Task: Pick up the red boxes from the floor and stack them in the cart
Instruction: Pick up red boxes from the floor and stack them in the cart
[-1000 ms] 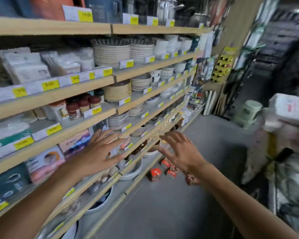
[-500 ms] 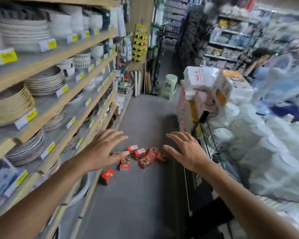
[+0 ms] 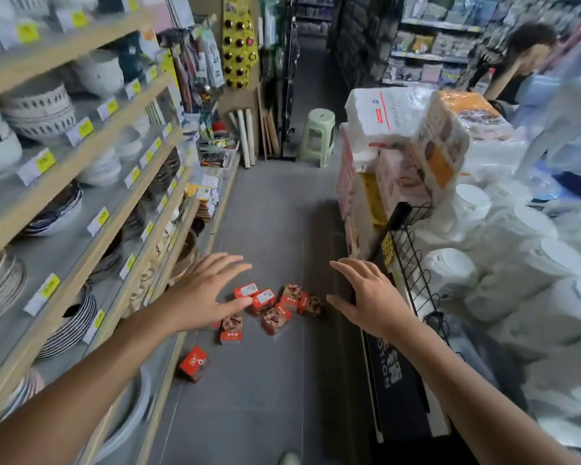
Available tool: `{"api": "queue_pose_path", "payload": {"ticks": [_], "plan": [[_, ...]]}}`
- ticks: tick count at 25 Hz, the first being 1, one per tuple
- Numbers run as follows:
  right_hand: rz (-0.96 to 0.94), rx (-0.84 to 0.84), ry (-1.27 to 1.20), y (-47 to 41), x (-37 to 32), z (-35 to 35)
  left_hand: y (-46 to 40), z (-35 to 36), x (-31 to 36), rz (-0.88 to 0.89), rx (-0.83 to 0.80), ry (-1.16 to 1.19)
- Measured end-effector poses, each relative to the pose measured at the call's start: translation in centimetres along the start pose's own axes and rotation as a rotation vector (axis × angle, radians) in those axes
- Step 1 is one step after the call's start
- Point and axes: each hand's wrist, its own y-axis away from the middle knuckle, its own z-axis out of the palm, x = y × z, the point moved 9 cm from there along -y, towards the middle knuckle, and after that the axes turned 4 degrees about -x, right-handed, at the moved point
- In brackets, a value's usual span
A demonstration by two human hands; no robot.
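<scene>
Several small red boxes (image 3: 275, 310) lie scattered on the grey aisle floor ahead of me. One more red box (image 3: 194, 363) lies apart, nearer to me by the foot of the left shelving. My left hand (image 3: 204, 293) is stretched out in the air above the boxes, fingers spread, holding nothing. My right hand (image 3: 369, 297) is also raised with fingers spread and empty, just right of the boxes. A black wire rack (image 3: 413, 250) stands at my right hand; whether it belongs to the cart I cannot tell.
Wooden shelving (image 3: 91, 182) with plates and bowls lines the left. Wrapped packages (image 3: 403, 135) and stacked white containers (image 3: 503, 270) crowd the right. A green stool (image 3: 317, 135) stands at the aisle's far end. A person (image 3: 530, 58) stands at the back right.
My view has swung from the left shelving to the aisle, bringing the red boxes to the centre. Both hands stay raised, spread and empty.
</scene>
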Motion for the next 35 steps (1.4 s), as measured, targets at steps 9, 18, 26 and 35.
{"api": "queue_pose_path", "payload": {"ticks": [9,18,26,35], "plan": [[-0.04,-0.13,-0.027,-18.9,4.4,3.0,-12.9,1.8,-10.5,-0.117,-0.03,0.102],[-0.083,-0.312,-0.008,-37.0,6.2,12.0,-23.2,9.4,-26.5,-0.274,-0.083,0.255],[-0.216,-0.49,-0.053,-50.1,9.3,26.7,-28.6,19.3,-35.2,-0.454,-0.074,0.313],[-0.345,-0.675,-0.054,-56.8,14.8,56.4,-31.4,45.1,-43.5,-0.593,-0.022,0.398]]}}
